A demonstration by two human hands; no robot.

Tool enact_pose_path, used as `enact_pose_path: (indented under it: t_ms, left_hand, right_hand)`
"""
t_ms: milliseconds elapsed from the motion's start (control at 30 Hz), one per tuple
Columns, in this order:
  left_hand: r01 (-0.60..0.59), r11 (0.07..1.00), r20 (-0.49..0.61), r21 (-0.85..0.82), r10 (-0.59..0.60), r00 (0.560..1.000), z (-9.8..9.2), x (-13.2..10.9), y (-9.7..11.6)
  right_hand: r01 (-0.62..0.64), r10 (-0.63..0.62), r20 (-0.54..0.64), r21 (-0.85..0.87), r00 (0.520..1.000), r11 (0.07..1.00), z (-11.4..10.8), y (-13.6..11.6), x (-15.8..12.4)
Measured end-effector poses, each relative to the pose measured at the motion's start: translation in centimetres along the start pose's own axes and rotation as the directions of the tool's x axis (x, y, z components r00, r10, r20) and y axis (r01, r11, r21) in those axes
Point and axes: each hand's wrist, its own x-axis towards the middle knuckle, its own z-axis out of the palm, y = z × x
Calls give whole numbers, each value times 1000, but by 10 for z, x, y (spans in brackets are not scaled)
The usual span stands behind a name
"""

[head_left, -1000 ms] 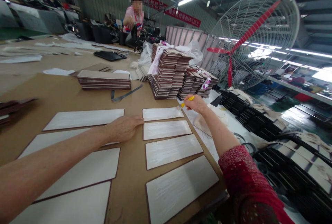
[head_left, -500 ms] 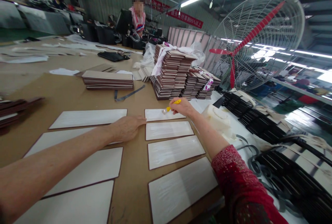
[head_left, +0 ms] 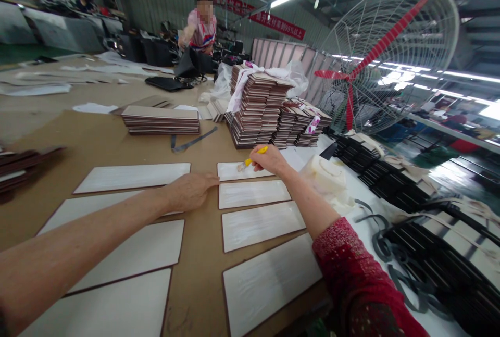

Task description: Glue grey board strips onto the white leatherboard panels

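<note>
The right hand (head_left: 270,160), closed around the yellow-handled brush (head_left: 248,162), has moved leftward in the last second, carrying the bristles from the far panel's right end to left of its middle; the stroke seems to have crossed much of the length. That far panel (head_left: 227,172) lies flat on the bench (head_left: 201,259), farthest in the right column, and appears unshifted; the left hand (head_left: 192,191) keeps its fingertips at the near-left corner, though whether they pinch I cannot tell.

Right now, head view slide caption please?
Right hand holds yellow-handled brush to white rectangular panel; left hand at its edge.
</note>
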Motion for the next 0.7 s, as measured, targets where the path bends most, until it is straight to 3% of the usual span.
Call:
enact_pose_path:
  t_ms: [200, 333, 433, 567, 700]
  left_hand:
    - [-6, 1000, -11, 5, 6, 1000, -1, 1, 3]
    - [-8, 1000, -6, 18, 9, 1000, -3, 0, 3]
    - [-11, 1000, -8, 25, 12, 1000, -2, 0, 1]
    - [-31, 999, -18, 9, 32, 999, -2, 2, 3]
    - [-37, 999, -35, -30, 36, 999, -26, -3, 5]
  right_hand:
    - [-129, 109, -141, -134, 984, 983, -51, 26, -15]
    - [-178, 145, -205, -154, 968, 972, -68, 30, -23]
    - [-192, 162, -235, -111, 958, 975, -67, 30, -24]
    - [-172, 169, -217, 6, 962, 985, -48, 24, -23]
    - [-104, 141, -164, 216, 976, 971, -26, -4, -28]
